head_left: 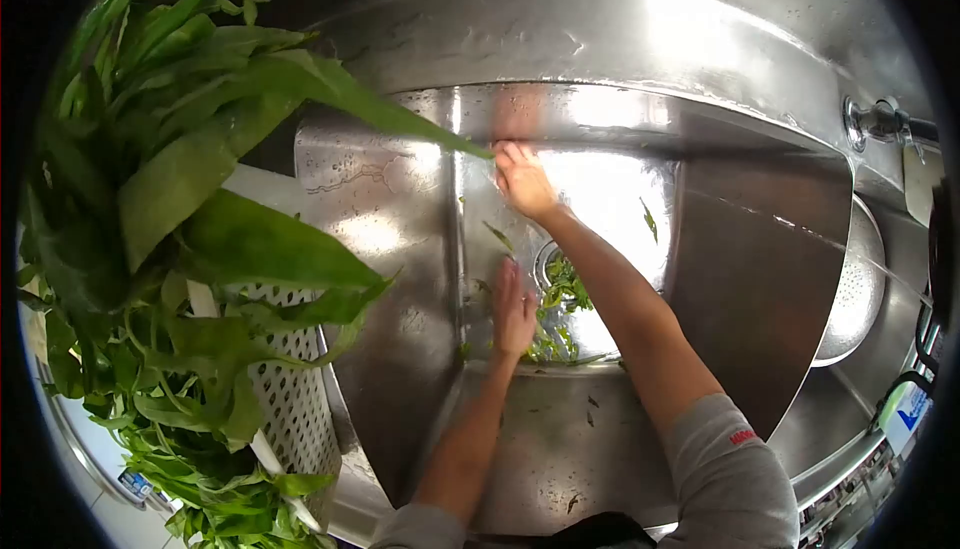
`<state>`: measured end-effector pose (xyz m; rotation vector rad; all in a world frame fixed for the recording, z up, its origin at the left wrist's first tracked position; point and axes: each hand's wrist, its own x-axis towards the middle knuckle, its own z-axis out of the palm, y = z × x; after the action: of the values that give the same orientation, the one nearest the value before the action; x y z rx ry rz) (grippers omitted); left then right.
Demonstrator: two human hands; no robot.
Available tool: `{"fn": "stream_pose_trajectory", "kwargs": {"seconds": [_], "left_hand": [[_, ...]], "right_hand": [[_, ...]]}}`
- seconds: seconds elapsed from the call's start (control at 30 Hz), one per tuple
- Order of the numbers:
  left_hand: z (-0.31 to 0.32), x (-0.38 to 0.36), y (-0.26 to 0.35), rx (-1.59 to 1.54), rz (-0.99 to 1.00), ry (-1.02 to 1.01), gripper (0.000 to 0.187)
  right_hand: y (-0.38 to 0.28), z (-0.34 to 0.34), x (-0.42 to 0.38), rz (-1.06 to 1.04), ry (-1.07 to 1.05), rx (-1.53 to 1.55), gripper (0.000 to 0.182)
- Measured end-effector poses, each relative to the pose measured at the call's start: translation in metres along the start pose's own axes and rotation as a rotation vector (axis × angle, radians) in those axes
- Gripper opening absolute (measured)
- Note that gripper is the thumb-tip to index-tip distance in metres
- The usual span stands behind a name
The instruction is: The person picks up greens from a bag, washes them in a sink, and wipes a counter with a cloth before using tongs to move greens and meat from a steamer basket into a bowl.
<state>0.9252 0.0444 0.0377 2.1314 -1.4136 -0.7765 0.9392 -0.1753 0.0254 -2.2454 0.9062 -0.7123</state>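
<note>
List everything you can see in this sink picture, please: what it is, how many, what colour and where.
Sink: one, shiny steel, fills the middle.
Leafy greens: a big bunch, green, piled at the left.
Perforated basket: one, pale, under the greens.
Leaf scraps: a small heap, green, around the drain in the sink bottom.
Colander: one, steel, at the sink's right edge.
Tap fitting: one, metal, upper right.
Left hand: flat, open, on the sink bottom beside the scraps.
Right hand: open, against the sink's far wall.
</note>
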Motion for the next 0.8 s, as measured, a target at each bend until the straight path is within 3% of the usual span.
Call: {"fn": "stream_pose_trajectory", "kwargs": {"seconds": [0.03, 0.1, 0.13, 0.17, 0.23, 0.3, 0.33, 0.37, 0.43, 0.47, 0.53, 0.57, 0.63, 0.7, 0.8], "left_hand": [[-0.011, 0.013, -0.008, 0.005, -0.055, 0.074, 0.051], [-0.03, 0.043, -0.016, 0.065, -0.139, 0.219, 0.052], [-0.04, 0.061, -0.02, 0.027, -0.1, 0.277, 0.053], [-0.049, 0.08, -0.023, -0.009, -0.063, 0.333, 0.054], [-0.062, 0.12, -0.026, 0.01, -0.016, 0.282, 0.055], [-0.05, 0.13, -0.033, 0.027, 0.044, 0.222, 0.056], [-0.031, 0.125, -0.043, 0.187, -0.019, 0.196, 0.058], [-0.016, 0.117, -0.045, 0.351, -0.084, 0.17, 0.059], [0.014, 0.066, -0.018, 0.37, -0.145, 0.112, 0.063], [0.022, 0.044, -0.007, 0.328, -0.137, 0.058, 0.063], [0.017, 0.01, 0.017, 0.243, 0.035, -0.43, 0.061], [0.017, -0.004, 0.018, 0.24, 0.039, -0.433, 0.061], [0.02, -0.022, 0.011, 0.092, 0.085, -0.374, 0.057], [0.017, -0.009, 0.008, 0.237, 0.001, -0.268, 0.056], [0.02, 0.003, 0.017, 0.286, -0.043, -0.575, 0.054]], "right_hand": [[-0.001, 0.009, -0.009, 0.004, 0.002, 0.003, 0.015], [-0.018, 0.005, -0.014, -0.016, -0.646, -0.046, 0.017], [-0.027, -0.002, -0.013, -0.138, -0.596, -0.054, 0.026], [-0.035, 0.0, -0.01, -0.21, -0.295, -0.017, 0.03], [-0.059, -0.024, 0.033, -0.207, -0.097, 0.009, 0.034], [-0.019, 0.02, 0.019, -0.146, -0.173, -0.034, 0.036], [-0.005, 0.033, 0.014, -0.084, -0.251, -0.071, 0.037], [-0.003, 0.03, 0.007, -0.079, -0.249, -0.072, 0.037], [-0.007, 0.011, -0.031, -0.101, -0.161, -0.131, 0.037], [-0.002, 0.002, -0.052, -0.063, -0.286, -0.096, 0.036], [0.01, -0.027, -0.11, -0.065, -0.448, -0.036, 0.034], [0.018, -0.046, -0.132, -0.117, -0.483, -0.005, 0.033], [0.08, -0.061, -0.177, -0.152, -0.139, 0.305, 0.031], [0.047, -0.123, -0.147, 0.415, 0.091, -0.379, 0.038], [0.064, -0.089, -0.162, 0.428, 0.154, -0.22, 0.048]]}}
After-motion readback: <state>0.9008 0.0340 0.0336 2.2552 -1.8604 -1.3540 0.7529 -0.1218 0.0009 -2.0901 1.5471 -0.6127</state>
